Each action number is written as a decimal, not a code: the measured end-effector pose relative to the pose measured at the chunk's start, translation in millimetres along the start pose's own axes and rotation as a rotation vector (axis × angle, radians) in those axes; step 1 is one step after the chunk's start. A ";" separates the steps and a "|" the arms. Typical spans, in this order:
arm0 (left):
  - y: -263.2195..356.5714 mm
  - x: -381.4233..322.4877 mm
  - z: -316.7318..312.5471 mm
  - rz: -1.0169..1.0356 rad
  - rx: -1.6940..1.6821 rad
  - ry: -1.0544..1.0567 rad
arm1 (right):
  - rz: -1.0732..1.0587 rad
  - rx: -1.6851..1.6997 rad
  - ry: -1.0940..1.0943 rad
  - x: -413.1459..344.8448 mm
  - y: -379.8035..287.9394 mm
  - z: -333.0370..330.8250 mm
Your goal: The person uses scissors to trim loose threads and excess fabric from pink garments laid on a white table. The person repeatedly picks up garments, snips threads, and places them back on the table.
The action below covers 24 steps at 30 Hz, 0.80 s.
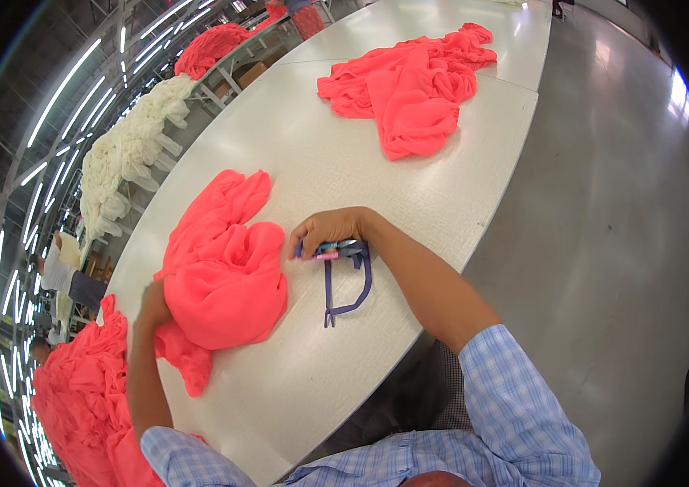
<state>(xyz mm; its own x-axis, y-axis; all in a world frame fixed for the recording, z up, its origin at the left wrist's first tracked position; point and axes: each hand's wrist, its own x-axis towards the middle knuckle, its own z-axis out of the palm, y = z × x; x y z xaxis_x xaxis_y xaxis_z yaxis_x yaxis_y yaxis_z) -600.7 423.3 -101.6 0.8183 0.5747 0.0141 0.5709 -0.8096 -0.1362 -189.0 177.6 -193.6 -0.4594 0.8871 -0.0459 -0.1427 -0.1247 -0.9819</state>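
Note:
A coral-pink garment or cloth of thin fabric lies bunched on the pale tabletop in front of me. My left hand is at its left side, with the fingers hidden behind the folds. To the right of the cloth, my right hand is curled around a pair of thread snips. Their metal blades point back towards my wrist, and blue and pink parts show below the fingers. A purple ribbon loop hangs from that hand over the table, knotted at its lower end.
Another coral cloth lies farther along the long table. At lower left is a large coral heap. White fabric and more coral fabric cover tables beyond. People stand at the left and far end. Grey floor runs along the right.

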 end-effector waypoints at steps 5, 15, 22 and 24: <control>86.7 115.8 -102.2 0.114 0.136 0.120 | 0.042 -0.015 -0.003 -8.5 -1.3 -1.3; 185.0 378.6 -217.3 0.155 0.180 0.959 | 0.047 -0.029 -0.029 -6.0 -6.2 11.6; 260.1 302.9 -67.2 0.450 -0.046 0.367 | 0.035 -0.081 0.104 -10.0 -2.5 7.9; 248.6 231.1 -28.6 0.435 0.047 0.122 | 0.033 -0.076 0.082 -8.8 -3.6 4.8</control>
<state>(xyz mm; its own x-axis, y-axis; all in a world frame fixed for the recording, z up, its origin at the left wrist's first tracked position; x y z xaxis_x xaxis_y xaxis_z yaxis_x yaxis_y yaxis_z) -267.8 351.4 -103.9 0.9849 0.1614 0.0622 0.1708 -0.9649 -0.1998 -188.7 168.1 -188.9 -0.3892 0.9167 -0.0904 -0.0603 -0.1233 -0.9905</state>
